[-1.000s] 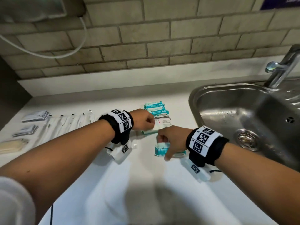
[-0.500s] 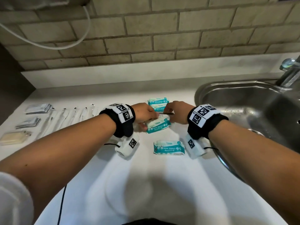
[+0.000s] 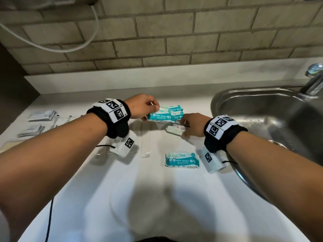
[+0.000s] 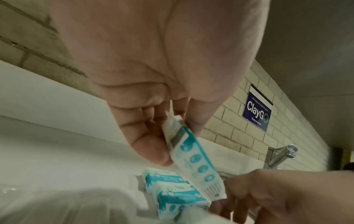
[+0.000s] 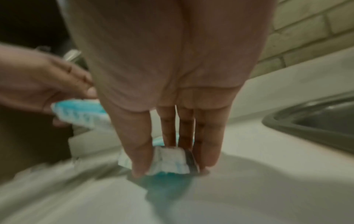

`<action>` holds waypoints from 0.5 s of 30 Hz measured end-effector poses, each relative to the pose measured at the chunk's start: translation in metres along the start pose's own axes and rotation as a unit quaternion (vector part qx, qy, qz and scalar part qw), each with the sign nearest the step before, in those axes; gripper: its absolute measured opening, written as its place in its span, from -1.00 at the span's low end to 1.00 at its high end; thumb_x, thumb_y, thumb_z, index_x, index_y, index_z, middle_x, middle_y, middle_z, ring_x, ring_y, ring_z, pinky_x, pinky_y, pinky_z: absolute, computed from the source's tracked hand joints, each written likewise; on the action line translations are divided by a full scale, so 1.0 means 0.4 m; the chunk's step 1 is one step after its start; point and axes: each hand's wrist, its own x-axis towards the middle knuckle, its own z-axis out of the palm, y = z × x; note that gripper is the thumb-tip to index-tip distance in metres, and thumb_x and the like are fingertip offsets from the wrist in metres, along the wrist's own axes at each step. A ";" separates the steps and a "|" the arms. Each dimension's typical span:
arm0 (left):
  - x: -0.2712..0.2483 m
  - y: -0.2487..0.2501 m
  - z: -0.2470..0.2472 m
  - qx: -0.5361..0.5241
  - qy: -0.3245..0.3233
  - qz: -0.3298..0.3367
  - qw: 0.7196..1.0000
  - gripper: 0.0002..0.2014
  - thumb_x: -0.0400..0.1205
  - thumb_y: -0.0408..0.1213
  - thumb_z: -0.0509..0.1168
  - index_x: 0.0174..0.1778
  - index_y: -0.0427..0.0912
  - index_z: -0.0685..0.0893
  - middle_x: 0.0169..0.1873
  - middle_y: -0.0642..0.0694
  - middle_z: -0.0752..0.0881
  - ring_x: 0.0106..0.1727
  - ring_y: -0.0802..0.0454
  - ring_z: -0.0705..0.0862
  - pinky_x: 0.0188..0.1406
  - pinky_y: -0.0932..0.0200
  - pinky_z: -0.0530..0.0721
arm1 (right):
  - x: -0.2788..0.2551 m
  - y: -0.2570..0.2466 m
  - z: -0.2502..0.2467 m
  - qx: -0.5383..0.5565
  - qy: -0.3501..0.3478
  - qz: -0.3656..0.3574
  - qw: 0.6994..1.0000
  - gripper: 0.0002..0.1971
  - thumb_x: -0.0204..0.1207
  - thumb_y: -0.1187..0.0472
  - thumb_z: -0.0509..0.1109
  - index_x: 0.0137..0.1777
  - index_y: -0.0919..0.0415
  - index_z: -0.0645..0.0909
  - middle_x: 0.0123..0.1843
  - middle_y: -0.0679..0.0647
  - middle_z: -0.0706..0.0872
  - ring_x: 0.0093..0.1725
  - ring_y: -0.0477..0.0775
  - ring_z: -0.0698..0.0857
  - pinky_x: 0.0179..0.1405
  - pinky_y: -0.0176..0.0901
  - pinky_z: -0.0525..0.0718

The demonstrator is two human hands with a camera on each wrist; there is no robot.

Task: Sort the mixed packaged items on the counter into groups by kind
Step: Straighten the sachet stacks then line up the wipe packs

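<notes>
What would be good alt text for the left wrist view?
The left hand pinches a teal-and-white wipes pack by its end above more wipes packs on the white counter. The right hand reaches in; a tap stands behind.

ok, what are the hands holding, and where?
Left hand pinches a wipes pack by its end seam. Right hand grips another pack across its end.

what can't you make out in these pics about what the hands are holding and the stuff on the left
- Pack under the right hand: head view, fingers cover it; right wrist view is blurred, so its print is unreadable.
- Pack in the left hand: left wrist view, small print unreadable.
- Grey packets at far left: head view, too small to identify; the forearm hides some.
</notes>
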 end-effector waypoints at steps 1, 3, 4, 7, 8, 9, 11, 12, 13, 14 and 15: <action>0.000 -0.002 -0.001 0.005 0.002 0.003 1.000 -0.88 0.72 -0.19 0.21 0.07 -0.10 0.63 0.00 -0.18 0.77 -0.18 -0.11 0.70 -0.19 0.04 0.76 | -0.001 0.000 -0.006 0.029 -0.011 0.008 0.999 -0.59 0.55 0.10 0.42 0.36 0.22 0.53 0.23 0.15 0.67 0.12 0.16 0.64 0.07 -0.10 0.56; 0.000 -0.009 -0.001 0.020 0.003 0.006 1.000 -0.88 0.74 -0.21 0.17 0.06 -0.09 0.60 0.00 -0.22 0.76 -0.21 -0.10 0.66 -0.23 0.04 0.73 | 0.001 0.006 -0.015 0.097 -0.020 0.023 0.995 -0.69 0.65 0.20 0.28 0.31 0.36 0.55 0.09 0.23 0.67 0.00 0.17 0.68 -0.01 -0.12 0.62; 0.000 -0.014 0.000 0.024 0.008 0.005 1.000 -0.89 0.74 -0.23 0.16 0.05 -0.08 0.59 0.01 -0.23 0.75 -0.21 -0.10 0.64 -0.27 0.07 0.70 | -0.002 0.008 -0.019 0.128 -0.013 0.032 0.991 -0.71 0.67 0.26 0.23 0.29 0.42 0.54 0.02 0.22 0.66 -0.06 0.17 0.71 -0.06 -0.16 0.64; 0.002 -0.019 -0.001 0.029 0.037 0.005 0.999 -0.88 0.75 -0.24 0.12 0.02 -0.06 0.57 0.03 -0.28 0.74 -0.20 -0.14 0.63 -0.32 0.12 0.65 | -0.002 0.019 -0.023 0.173 0.002 0.067 0.983 -0.75 0.66 0.32 0.26 0.25 0.44 0.54 0.04 0.18 0.64 -0.05 0.19 0.72 0.05 -0.11 0.69; 0.001 -0.018 -0.002 0.034 0.046 0.004 0.998 -0.87 0.76 -0.25 0.11 0.03 -0.06 0.56 0.03 -0.29 0.74 -0.20 -0.15 0.63 -0.33 0.14 0.63 | 0.001 0.023 -0.020 0.191 0.005 0.073 0.979 -0.81 0.66 0.30 0.26 0.19 0.38 0.56 0.02 0.18 0.64 -0.05 0.20 0.72 0.08 -0.06 0.71; 0.001 -0.016 -0.004 0.034 0.052 0.003 0.998 -0.87 0.76 -0.26 0.10 0.04 -0.07 0.55 0.03 -0.29 0.73 -0.20 -0.15 0.63 -0.33 0.14 0.62 | -0.001 0.021 -0.021 0.237 0.006 0.093 0.967 -0.87 0.68 0.27 0.21 0.10 0.29 0.55 -0.07 0.14 0.65 -0.14 0.17 0.71 0.00 -0.02 0.75; 0.002 -0.010 -0.007 0.021 0.058 0.004 0.998 -0.87 0.76 -0.29 0.08 0.05 -0.08 0.54 0.02 -0.27 0.71 -0.20 -0.14 0.61 -0.34 0.13 0.63 | 0.002 0.018 -0.017 0.274 0.008 0.110 0.955 -0.81 0.70 0.25 0.12 -0.11 0.14 0.51 -0.22 0.07 0.62 -0.31 0.07 0.67 -0.27 -0.09 0.74; 0.002 -0.006 -0.009 0.010 0.057 0.005 0.998 -0.87 0.76 -0.30 0.08 0.05 -0.09 0.54 0.01 -0.24 0.70 -0.21 -0.11 0.60 -0.34 0.12 0.64 | 0.008 0.018 -0.014 0.277 0.008 0.111 0.954 -0.76 0.70 0.26 0.11 -0.20 0.09 0.48 -0.24 0.06 0.61 -0.34 0.04 0.66 -0.35 -0.14 0.71; 0.002 0.000 -0.008 -0.002 0.054 0.006 0.999 -0.87 0.76 -0.31 0.09 0.05 -0.10 0.54 -0.01 -0.21 0.69 -0.23 -0.07 0.60 -0.34 0.13 0.65 | 0.008 0.012 -0.014 0.283 0.004 0.116 0.952 -0.72 0.70 0.27 0.11 -0.26 0.06 0.45 -0.26 0.06 0.60 -0.35 0.03 0.65 -0.39 -0.17 0.68; 0.001 0.004 -0.005 -0.017 0.044 0.007 0.999 -0.87 0.75 -0.32 0.09 0.05 -0.11 0.55 -0.04 -0.19 0.68 -0.25 -0.03 0.59 -0.34 0.13 0.65 | 0.009 0.010 -0.013 0.289 0.005 0.115 0.950 -0.71 0.70 0.28 0.12 -0.28 0.05 0.43 -0.26 0.06 0.60 -0.36 0.03 0.65 -0.42 -0.19 0.66; -0.002 0.008 0.000 -0.033 0.029 0.007 0.999 -0.87 0.75 -0.33 0.11 0.04 -0.11 0.57 -0.08 -0.18 0.67 -0.27 0.00 0.58 -0.34 0.12 0.66 | 0.007 0.006 -0.014 0.294 0.002 0.115 0.949 -0.70 0.70 0.29 0.13 -0.29 0.05 0.43 -0.26 0.06 0.60 -0.36 0.02 0.65 -0.44 -0.20 0.65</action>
